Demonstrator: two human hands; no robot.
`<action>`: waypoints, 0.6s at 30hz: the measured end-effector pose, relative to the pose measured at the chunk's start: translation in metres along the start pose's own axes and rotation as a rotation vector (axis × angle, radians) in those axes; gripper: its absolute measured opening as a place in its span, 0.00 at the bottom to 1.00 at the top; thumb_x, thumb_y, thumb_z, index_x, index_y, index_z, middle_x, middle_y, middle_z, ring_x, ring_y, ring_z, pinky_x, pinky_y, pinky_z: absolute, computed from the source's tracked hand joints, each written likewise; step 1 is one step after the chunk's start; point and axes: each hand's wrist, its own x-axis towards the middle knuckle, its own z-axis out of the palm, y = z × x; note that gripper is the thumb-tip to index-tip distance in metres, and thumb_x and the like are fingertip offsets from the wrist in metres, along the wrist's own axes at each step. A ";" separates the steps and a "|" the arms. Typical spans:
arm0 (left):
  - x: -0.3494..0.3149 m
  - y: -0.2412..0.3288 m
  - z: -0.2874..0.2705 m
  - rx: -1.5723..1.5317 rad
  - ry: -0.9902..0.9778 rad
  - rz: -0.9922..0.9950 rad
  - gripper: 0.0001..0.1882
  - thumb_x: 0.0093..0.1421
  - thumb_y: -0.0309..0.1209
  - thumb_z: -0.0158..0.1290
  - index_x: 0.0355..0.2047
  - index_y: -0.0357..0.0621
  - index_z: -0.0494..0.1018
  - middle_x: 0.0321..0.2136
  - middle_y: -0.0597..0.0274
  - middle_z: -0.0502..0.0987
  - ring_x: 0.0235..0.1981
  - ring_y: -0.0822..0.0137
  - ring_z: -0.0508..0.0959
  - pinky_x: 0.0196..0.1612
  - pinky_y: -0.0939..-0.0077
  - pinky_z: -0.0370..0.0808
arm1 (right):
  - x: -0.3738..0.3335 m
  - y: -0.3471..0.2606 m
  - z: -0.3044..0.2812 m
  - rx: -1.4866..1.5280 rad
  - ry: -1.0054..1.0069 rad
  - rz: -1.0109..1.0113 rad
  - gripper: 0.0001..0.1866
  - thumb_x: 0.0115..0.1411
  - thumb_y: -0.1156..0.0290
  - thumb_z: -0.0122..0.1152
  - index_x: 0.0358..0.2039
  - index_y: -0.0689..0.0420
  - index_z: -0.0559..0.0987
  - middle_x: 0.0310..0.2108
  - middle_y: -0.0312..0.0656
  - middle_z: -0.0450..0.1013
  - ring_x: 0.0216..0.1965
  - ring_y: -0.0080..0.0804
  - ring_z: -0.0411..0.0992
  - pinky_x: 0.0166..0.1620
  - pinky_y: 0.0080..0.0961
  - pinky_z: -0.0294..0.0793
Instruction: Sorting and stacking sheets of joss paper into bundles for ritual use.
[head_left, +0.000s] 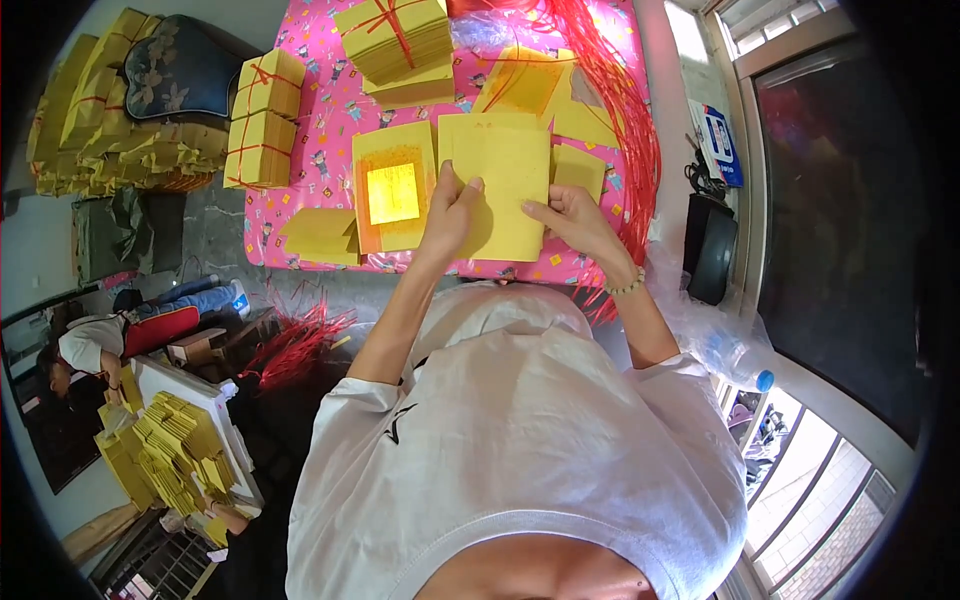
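Two bare hands hold one stack of yellow paper sheets above a pink patterned surface.

The left hand [452,212] has its grip clamped on the left edge of the yellow paper stack [503,180], thumb on top; the right hand [573,218] (a bead bracelet on its wrist) pinches the lower right edge, fingers closed on it. The stack sits near the front edge of the pink surface [320,160]. Just left of it lies a sheet with a shiny gold square [393,192]. Farther back rest bundles tied with red string [395,35], and loose red strings [620,100] trail along the right side. Two more tied bundles [264,120] stand at the surface's left edge. Lower left, another person [85,345] bends over more yellow paper.
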 end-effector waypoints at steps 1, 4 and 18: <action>0.000 0.002 0.001 -0.013 0.011 0.032 0.16 0.64 0.28 0.44 0.52 0.41 0.61 0.41 0.63 0.72 0.41 0.73 0.70 0.45 0.76 0.67 | -0.001 0.000 0.000 0.000 0.000 0.000 0.12 0.61 0.67 0.59 0.38 0.65 0.78 0.27 0.35 0.76 0.24 0.15 0.69 0.26 0.15 0.68; 0.001 0.003 -0.001 -0.012 0.017 0.048 0.16 0.64 0.28 0.44 0.52 0.41 0.61 0.41 0.63 0.72 0.41 0.74 0.70 0.45 0.76 0.67 | -0.003 0.003 0.001 0.004 -0.045 0.051 0.12 0.61 0.68 0.58 0.37 0.66 0.78 0.27 0.35 0.76 0.24 0.15 0.69 0.26 0.15 0.68; 0.009 -0.008 -0.002 -0.045 0.187 0.142 0.09 0.63 0.26 0.45 0.43 0.40 0.62 0.29 0.67 0.68 0.31 0.77 0.66 0.35 0.78 0.65 | -0.009 0.025 0.007 0.045 -0.009 -0.027 0.10 0.60 0.68 0.59 0.28 0.61 0.75 0.24 0.34 0.74 0.25 0.16 0.70 0.28 0.15 0.70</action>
